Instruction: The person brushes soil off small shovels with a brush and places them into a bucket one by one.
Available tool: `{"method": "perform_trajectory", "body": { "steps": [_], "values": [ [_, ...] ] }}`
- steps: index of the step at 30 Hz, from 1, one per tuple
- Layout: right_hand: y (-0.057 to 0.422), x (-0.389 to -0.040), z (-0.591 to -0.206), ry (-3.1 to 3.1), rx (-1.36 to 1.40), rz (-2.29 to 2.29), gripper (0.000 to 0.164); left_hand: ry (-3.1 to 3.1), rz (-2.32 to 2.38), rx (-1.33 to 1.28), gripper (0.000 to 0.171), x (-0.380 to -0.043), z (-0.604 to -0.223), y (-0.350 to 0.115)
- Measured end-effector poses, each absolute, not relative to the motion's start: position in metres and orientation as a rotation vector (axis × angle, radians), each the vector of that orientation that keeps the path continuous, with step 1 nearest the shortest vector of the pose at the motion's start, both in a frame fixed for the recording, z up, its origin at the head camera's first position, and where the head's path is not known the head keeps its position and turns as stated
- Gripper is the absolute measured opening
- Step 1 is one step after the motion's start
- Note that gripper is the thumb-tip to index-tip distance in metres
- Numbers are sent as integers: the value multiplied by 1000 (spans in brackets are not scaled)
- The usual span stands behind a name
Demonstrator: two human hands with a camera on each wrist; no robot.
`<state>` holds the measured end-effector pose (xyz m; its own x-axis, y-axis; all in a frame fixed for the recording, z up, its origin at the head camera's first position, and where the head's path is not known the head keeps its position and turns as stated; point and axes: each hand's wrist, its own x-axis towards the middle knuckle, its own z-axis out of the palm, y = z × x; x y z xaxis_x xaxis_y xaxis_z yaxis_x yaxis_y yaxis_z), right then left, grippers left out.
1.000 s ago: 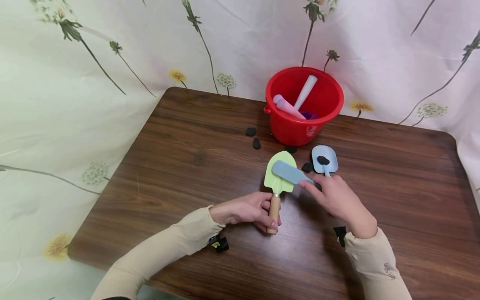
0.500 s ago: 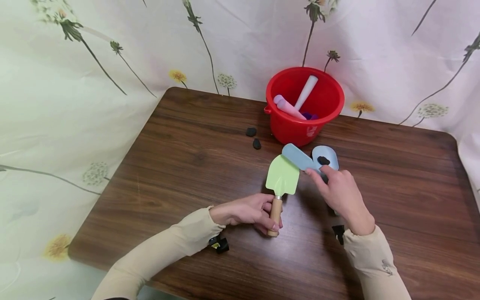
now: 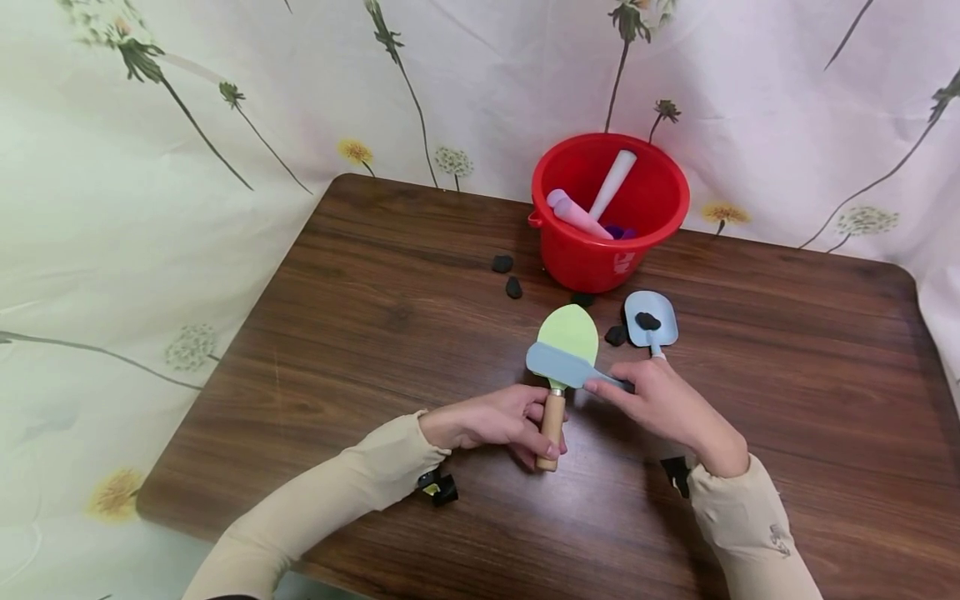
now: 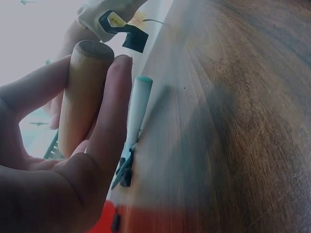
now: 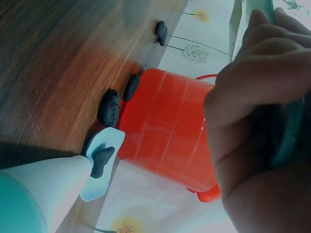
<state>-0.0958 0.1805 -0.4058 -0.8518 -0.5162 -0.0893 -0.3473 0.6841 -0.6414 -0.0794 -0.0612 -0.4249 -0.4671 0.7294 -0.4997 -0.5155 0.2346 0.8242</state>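
Note:
In the head view my left hand (image 3: 491, 418) grips the wooden handle (image 3: 552, 423) of a garden trowel (image 3: 576, 327) with a light-green blade, held over the table with the blade pointing away. My right hand (image 3: 671, 407) holds the narrow end of a flat blue spatula-like tool (image 3: 558, 365); its rounded blade lies across the lower part of the green blade. Whether the two touch cannot be seen. In the left wrist view, thumb and fingers wrap the wooden handle (image 4: 85, 94). The right wrist view shows the curled right hand (image 5: 272, 97), its tool mostly hidden.
A red bucket (image 3: 585, 262) with pink and white handles inside stands at the back. A small blue shovel (image 3: 638, 335) bearing a black stone (image 3: 648, 321) lies right of the trowel. Several more black stones (image 3: 513, 287) are scattered near the bucket on the wooden table (image 3: 360, 317).
The blue tool has swung from the green blade's middle to its upper right edge, then back down across its lower part. The trowel in my left hand has shifted slightly right.

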Motion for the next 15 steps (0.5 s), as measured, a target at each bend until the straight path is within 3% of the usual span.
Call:
{"method": "perform_trajectory", "body": {
  "steps": [15],
  "values": [
    [180,-99,-406,3068,-587,-725,29,1350,1469,201,40,-76,-426,-66]
  ]
}}
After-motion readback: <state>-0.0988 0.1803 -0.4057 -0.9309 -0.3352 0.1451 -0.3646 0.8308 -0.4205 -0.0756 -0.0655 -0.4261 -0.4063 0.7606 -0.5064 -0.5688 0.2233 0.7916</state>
